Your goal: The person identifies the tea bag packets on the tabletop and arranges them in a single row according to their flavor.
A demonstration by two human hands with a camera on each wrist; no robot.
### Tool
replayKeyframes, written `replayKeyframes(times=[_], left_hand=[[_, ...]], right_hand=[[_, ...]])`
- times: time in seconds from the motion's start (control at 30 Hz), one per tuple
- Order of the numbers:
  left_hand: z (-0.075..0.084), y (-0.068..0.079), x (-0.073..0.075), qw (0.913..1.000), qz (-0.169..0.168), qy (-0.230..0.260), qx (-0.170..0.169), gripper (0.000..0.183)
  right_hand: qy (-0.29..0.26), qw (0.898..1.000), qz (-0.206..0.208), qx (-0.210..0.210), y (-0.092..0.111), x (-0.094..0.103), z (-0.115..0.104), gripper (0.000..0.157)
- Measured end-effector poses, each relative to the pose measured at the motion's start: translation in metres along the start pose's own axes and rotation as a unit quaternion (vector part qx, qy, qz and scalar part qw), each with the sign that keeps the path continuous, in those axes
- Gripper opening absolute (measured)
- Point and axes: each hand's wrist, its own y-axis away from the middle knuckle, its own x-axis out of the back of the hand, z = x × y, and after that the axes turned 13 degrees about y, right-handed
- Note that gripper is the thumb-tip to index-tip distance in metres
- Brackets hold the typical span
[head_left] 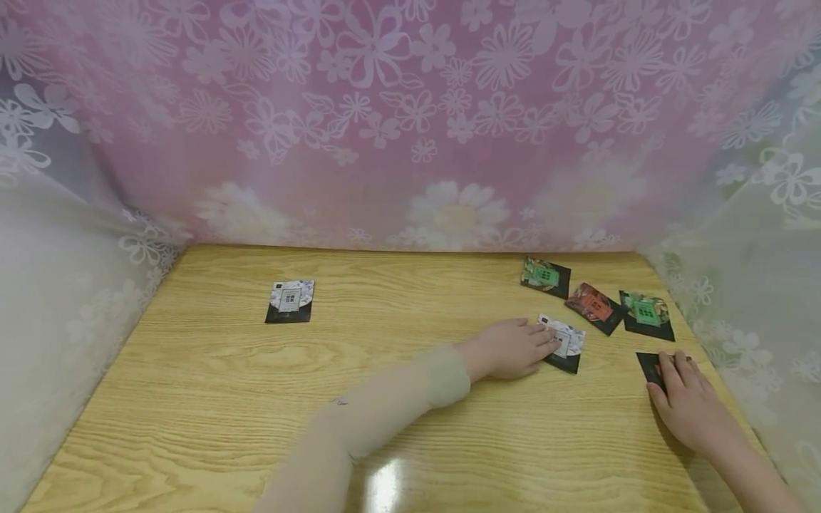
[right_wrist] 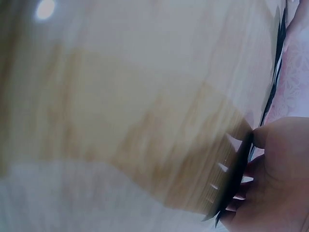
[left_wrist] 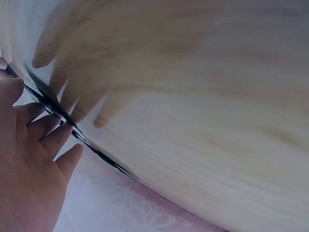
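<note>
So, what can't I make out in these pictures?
Head view: much of the dark packet, under the right hand.
Head view: part of the white-and-black packet, under the left hand.
Head view: lettering on the far-left packet, too small.
Head view: right forearm, cut off by the bottom edge.

a pale-sleeved left arm (head_left: 378,406) reaches from seven o'clock toward two, slightly bent, its bare wrist (head_left: 473,358) leading to the left hand (head_left: 513,349), which lies back upward, fingers (head_left: 544,337) nearly straight toward three. the bare right forearm (head_left: 750,467) slants in from four o'clock; the right hand (head_left: 689,402) lies palm down, fingers extended toward eleven, thumb (head_left: 657,396) apart toward ten. both hands sit near four o'clock, the right farther out.
</note>
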Motion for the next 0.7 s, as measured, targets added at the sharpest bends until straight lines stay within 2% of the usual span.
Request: replayKeyframes(times=[0.17, 0.33, 0.57, 0.7], left_hand=[[-0.005, 0.006, 0.001, 0.9997, 0.012, -0.020, -0.012, 0.060], [-0.007, 0.001, 0.004, 0.9988, 0.031, -0.033, -0.019, 0.057], [-0.003, -0.011, 0.006, 0.9995, 0.009, -0.028, -0.008, 0.059], [-0.004, -0.012, 0.004, 0.9997, 0.005, -0.022, 0.000, 0.059]], right_hand=[[-0.003, 1.000, -0.005, -0.002, 0.001, 0.000, 0.001, 0.073], [-0.001, 1.000, -0.003, 0.001, 0.000, -0.001, 0.003, 0.074], [0.000, 1.000, 0.000, 0.001, -0.002, -0.003, 0.005, 0.075], [0.000, 1.000, 0.003, 0.000, -0.001, -0.003, 0.004, 0.074]])
